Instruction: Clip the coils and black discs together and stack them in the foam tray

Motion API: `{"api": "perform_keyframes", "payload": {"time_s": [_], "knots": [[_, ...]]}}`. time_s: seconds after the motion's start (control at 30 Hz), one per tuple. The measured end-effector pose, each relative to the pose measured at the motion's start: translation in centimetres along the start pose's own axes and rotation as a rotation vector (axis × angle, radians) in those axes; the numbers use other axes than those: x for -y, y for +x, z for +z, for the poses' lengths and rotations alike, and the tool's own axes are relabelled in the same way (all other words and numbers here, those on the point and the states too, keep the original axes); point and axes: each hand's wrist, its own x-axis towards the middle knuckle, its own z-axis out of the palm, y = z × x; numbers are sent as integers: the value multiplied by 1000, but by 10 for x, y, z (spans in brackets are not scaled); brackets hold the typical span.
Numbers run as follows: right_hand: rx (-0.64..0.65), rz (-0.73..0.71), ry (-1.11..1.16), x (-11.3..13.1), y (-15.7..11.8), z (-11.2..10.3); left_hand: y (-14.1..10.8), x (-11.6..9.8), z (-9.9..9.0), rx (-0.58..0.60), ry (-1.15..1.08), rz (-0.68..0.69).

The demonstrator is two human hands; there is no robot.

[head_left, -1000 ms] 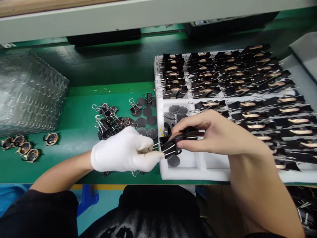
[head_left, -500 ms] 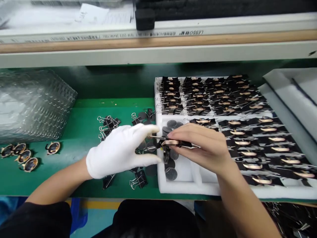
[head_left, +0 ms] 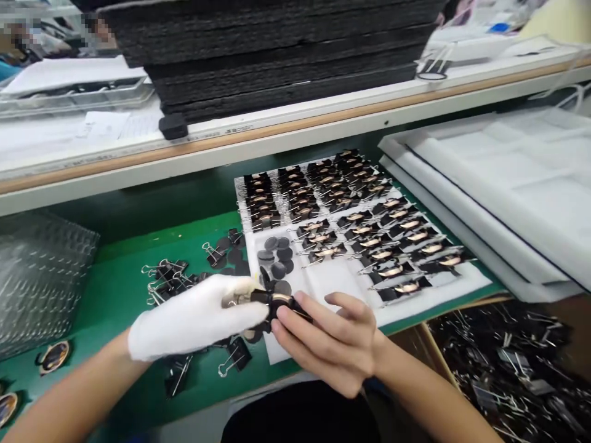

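Note:
My left hand, in a white glove, pinches a black binder clip by its wire handles. The clip meets a small gold-rimmed piece that my bare right hand grips between thumb and fingers. Both hands meet over the near left edge of a white foam tray. Round dark lenses lie in the tray's left compartment just beyond my fingers. Rows of clipped gold pieces fill other parts of the tray. Part of the held piece is hidden by my fingers.
Loose binder clips lie on the green table left of the tray. Round glasses pieces and stacked clear trays are further left. White trays stand at right, above a box of clips. A shelf spans the back.
The view has swung to the right. A binder clip now shows in my left hand against the gold piece, and my left fingers have closed. My right hand's fingers have turned around the piece.

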Motion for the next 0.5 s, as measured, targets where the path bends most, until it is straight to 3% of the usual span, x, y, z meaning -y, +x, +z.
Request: {"api": "perform_keyframes", "payload": {"time_s": [0.07, 0.23, 0.33, 0.5], "knots": [[-24, 76, -65, 0, -14, -2, 16, -10, 3, -22, 105, 21], [-22, 483, -56, 22, -50, -7, 66, -19, 35, -439, 502, 183], [16, 531, 36, 41, -63, -5, 92, -19, 60, -602, 839, 315], [67, 585, 106, 49, -72, 2, 115, -19, 81, -701, 1114, 450]]}}
